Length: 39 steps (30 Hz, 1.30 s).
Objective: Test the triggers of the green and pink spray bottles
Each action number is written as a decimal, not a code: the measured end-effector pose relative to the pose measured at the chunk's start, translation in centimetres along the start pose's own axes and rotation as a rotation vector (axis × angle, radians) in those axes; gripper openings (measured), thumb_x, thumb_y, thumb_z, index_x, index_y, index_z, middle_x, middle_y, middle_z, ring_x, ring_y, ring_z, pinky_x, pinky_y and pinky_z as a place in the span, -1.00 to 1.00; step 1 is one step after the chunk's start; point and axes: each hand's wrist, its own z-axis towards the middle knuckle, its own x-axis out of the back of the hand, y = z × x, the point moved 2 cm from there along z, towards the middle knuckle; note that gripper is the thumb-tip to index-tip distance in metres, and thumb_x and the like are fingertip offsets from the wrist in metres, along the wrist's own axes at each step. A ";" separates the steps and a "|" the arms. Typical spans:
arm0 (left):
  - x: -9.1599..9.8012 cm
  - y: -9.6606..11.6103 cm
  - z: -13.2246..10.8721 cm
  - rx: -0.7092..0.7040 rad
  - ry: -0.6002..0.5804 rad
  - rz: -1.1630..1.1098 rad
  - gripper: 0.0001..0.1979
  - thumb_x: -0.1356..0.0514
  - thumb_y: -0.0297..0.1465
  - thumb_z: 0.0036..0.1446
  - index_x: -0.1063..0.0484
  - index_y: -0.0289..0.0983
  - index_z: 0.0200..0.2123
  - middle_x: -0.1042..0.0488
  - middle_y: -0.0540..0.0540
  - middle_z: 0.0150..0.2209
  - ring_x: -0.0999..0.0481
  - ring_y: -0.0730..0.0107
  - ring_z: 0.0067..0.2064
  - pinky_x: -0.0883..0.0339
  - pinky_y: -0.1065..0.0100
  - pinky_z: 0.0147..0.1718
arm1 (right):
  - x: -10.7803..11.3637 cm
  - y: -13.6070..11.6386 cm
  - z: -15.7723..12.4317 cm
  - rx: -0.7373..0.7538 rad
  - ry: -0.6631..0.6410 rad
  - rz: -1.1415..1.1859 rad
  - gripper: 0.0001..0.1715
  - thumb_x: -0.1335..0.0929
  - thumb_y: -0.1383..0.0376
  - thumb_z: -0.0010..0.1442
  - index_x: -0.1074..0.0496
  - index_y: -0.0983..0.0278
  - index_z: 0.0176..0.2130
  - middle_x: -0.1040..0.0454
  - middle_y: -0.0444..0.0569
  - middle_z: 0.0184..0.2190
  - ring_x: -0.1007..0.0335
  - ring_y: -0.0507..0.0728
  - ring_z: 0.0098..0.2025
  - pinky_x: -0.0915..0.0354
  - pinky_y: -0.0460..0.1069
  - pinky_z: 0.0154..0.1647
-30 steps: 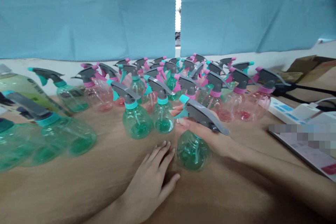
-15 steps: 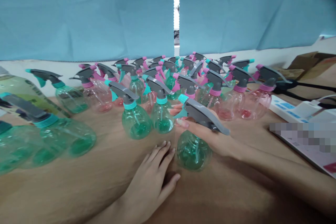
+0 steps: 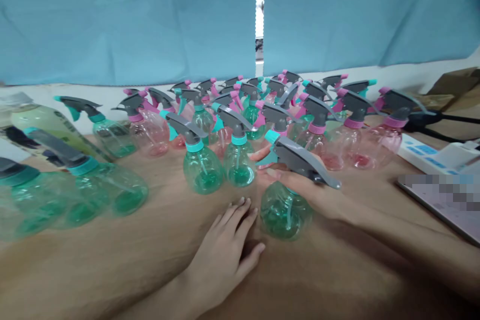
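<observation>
A clear green spray bottle [image 3: 283, 217] with a grey and turquoise trigger head stands upright on the table in front of me. My right hand [image 3: 317, 197] is wrapped round its neck from the right side, just under the head; part of the grip is hidden behind the head. To the left of that bottle, my left hand [image 3: 225, 247] lies on the tabletop, palm down, fingers stretched and holding nothing. Just beyond the hands are two more green bottles, one on the left [image 3: 203, 175] and one nearer my right fingertips [image 3: 239, 169].
Behind stand many pink and green spray bottles [image 3: 317, 115] in close rows before a blue cloth [image 3: 131, 20]. More green bottles [image 3: 129, 195] and a large labelled bottle [image 3: 48, 122] are on the left. At right lie a power strip [image 3: 423, 152], a flat device [image 3: 442, 205] and a cardboard box [image 3: 455, 87].
The whole scene has slid slightly right and up in the picture as my head turned. Both hands and the held spray bottle keep nearly the same places relative to the table.
</observation>
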 end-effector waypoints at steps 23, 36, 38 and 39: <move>0.1 0.1 0.1 0.013 -0.037 -0.007 -0.50 -0.10 -0.26 0.31 -0.17 -0.37 0.23 -0.19 -0.28 0.27 -0.16 0.04 0.28 -0.15 0.00 0.17 | 0.5 -1.2 -0.5 0.034 0.107 -0.249 -0.73 -0.31 0.11 0.23 -0.30 0.13 -0.45 -0.19 -0.16 -0.50 -0.11 0.06 -0.48 -0.13 -0.02 -0.47; 0.3 0.2 0.1 0.010 -0.050 0.003 -0.49 -0.10 -0.26 0.31 -0.16 -0.39 0.23 -0.17 -0.30 0.28 -0.15 0.04 0.28 -0.15 -0.02 0.16 | 0.0 -1.2 -0.1 -0.020 -0.029 -0.017 -0.83 -0.35 0.15 0.21 -0.42 0.12 -0.18 -0.47 -0.12 -0.24 -0.43 0.12 -0.21 -0.34 0.07 -0.11; 0.3 0.1 0.1 0.008 -0.038 -0.004 -0.50 -0.09 -0.26 0.31 -0.16 -0.38 0.23 -0.18 -0.30 0.28 -0.16 0.03 0.28 -0.16 -0.02 0.16 | 0.0 -1.1 -0.1 -0.008 -0.029 -0.015 -0.85 -0.35 0.16 0.21 -0.42 0.12 -0.20 -0.48 -0.13 -0.26 -0.42 0.09 -0.29 -0.32 0.09 -0.06; 0.3 0.2 0.1 0.007 -0.036 -0.006 -0.50 -0.10 -0.26 0.31 -0.17 -0.38 0.23 -0.18 -0.30 0.27 -0.16 0.03 0.27 -0.16 -0.02 0.16 | 0.0 -1.1 0.0 0.001 -0.024 -0.010 -0.86 -0.36 0.17 0.21 -0.42 0.12 -0.20 -0.48 -0.14 -0.26 -0.40 0.07 -0.33 -0.31 0.10 -0.05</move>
